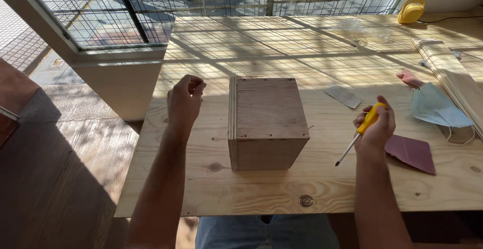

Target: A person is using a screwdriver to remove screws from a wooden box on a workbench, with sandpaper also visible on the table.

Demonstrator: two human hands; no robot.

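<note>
While wooden box (268, 122) sits mid-table (241, 188) between both hands, I note right hand (376, 128) closed round yellow screwdriver (360, 132), tip down and clear of box. Left hand (185, 100) pinched shut, approx. on a small screw, unconfirmed. Judged step: fastening. Next needs screw seated, driver aligned.

Single view, head-worn camera. Looks steeply down and forward from above the near edge of the table (261, 193), facing the far edge and the grated window (211, 2) beyond. Close range: both forearms enter from the bottom of frame. Table's left edge and floor (65, 168) visible.
</note>
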